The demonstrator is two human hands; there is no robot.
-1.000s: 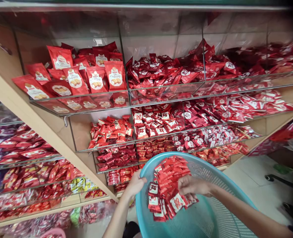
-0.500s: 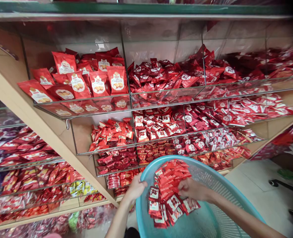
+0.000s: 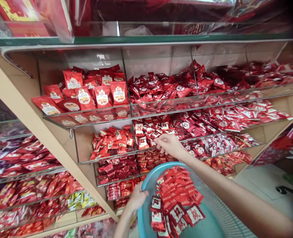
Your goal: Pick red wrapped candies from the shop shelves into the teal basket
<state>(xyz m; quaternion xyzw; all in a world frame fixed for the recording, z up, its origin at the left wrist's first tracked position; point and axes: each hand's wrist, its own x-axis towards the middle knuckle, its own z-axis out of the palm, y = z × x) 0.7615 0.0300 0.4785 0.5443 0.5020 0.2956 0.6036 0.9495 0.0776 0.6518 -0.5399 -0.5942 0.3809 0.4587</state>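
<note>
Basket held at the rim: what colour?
Teal, a perforated plastic basket; the head view shows it best.

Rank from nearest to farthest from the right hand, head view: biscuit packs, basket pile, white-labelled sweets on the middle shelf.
1. The white-labelled sweets, just left of the right hand.
2. The pile in the basket, just below.
3. The biscuit packs, higher up, far left.

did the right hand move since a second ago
Yes. The right hand rose off the red packets in the teal basket, past its rim, up to the glass shelf behind.
</note>
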